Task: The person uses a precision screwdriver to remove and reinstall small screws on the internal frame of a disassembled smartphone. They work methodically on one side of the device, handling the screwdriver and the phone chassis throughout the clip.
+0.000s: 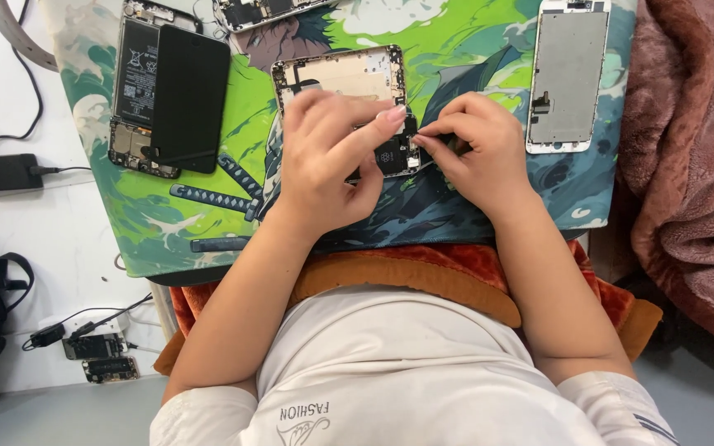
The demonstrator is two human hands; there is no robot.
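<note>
An opened gold phone housing (349,74) lies on a green illustrated mat (249,124), its inner parts showing. My left hand (328,157) rests on the housing's lower half and holds it down, index finger stretched toward the right edge. My right hand (477,149) is at the housing's lower right corner, thumb and fingers pinched together on something very small that I cannot make out. The lower part of the housing is hidden under both hands.
On the mat's left lies another open phone (135,74) with a black screen panel (188,95) on it. A detached white screen assembly (568,74) lies at the right. A third opened phone (262,12) is at the top. A charger (2,172) and small parts (97,357) lie off the mat.
</note>
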